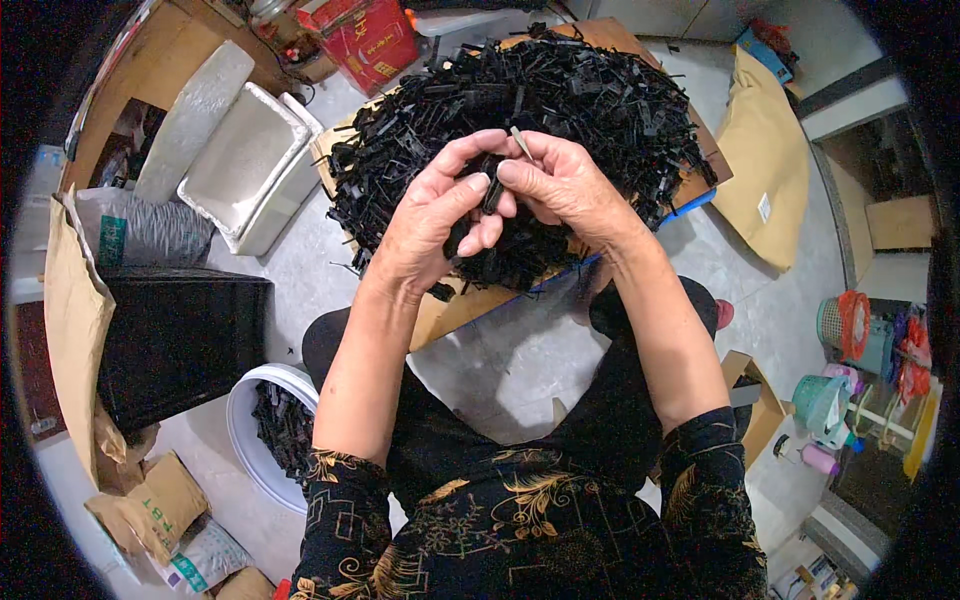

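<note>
Both hands meet in front of me over a big heap of black plastic parts. My left hand is closed, its thumb and fingers pinching a small black plastic part. Close against it, my right hand is closed too, with its thumb at the same part. Between the right thumb and index finger a small metal blade sticks up. The far end of the part is partly hidden by the fingers. Cardboard lies under the heap.
A white bucket with black parts inside stands left of my leg. Farther left are a white foam box and a black box. A brown paper sack lies to the right, a cardboard box nearer me.
</note>
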A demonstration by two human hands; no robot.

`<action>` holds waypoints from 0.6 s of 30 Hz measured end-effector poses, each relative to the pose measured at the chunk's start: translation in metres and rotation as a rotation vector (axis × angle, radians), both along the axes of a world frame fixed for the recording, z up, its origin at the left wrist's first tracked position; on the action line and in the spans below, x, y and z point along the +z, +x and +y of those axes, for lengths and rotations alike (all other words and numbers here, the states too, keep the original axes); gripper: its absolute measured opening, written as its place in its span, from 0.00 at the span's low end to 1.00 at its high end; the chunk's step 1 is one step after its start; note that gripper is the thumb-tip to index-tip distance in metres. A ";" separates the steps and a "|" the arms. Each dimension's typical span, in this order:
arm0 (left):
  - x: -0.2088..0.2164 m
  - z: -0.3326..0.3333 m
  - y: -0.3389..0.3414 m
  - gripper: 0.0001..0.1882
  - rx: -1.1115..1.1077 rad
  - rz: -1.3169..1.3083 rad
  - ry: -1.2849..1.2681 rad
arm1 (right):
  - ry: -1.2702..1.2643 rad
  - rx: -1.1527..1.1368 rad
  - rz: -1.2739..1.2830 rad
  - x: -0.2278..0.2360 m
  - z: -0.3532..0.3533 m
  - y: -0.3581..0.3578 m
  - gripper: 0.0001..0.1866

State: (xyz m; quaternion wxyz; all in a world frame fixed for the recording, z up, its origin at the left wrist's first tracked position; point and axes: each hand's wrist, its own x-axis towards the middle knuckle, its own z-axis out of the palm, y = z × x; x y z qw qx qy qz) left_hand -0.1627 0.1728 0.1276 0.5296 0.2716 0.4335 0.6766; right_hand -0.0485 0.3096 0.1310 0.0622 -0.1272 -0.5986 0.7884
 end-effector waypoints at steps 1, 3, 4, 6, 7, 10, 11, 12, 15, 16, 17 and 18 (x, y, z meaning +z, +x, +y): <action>-0.001 0.000 0.000 0.23 0.018 0.016 -0.002 | 0.024 -0.043 0.035 -0.002 -0.001 -0.001 0.11; -0.002 -0.001 -0.003 0.22 0.026 0.132 -0.003 | 0.047 -0.085 0.069 -0.002 -0.002 -0.003 0.11; -0.003 -0.001 -0.003 0.22 0.035 0.247 -0.004 | 0.118 -0.115 0.038 0.000 -0.003 -0.003 0.10; -0.002 -0.002 -0.001 0.21 0.044 0.365 -0.046 | 0.189 -0.143 0.005 -0.006 -0.003 -0.006 0.10; 0.000 -0.002 0.001 0.21 0.054 0.486 -0.088 | 0.262 -0.158 0.038 -0.012 -0.003 -0.009 0.10; -0.006 0.003 0.009 0.18 0.190 0.576 0.004 | 0.377 -0.180 0.026 -0.021 -0.005 -0.012 0.09; -0.007 0.003 0.009 0.18 0.248 0.694 0.031 | 0.419 -0.191 -0.020 -0.021 -0.008 -0.013 0.09; -0.007 0.000 0.009 0.17 0.281 0.816 0.005 | 0.419 -0.188 -0.019 -0.022 -0.011 -0.015 0.09; -0.006 0.002 0.011 0.17 0.357 0.827 -0.138 | 0.211 -0.284 0.147 -0.023 -0.018 -0.017 0.12; -0.006 0.001 0.010 0.17 0.364 0.829 -0.142 | 0.160 -0.268 0.086 -0.016 -0.021 -0.016 0.14; -0.006 0.000 0.008 0.17 0.389 0.731 -0.129 | 0.109 -0.252 0.025 -0.013 -0.024 -0.015 0.16; -0.006 -0.001 0.006 0.16 0.414 0.632 -0.116 | 0.067 -0.226 0.007 -0.014 -0.029 -0.018 0.19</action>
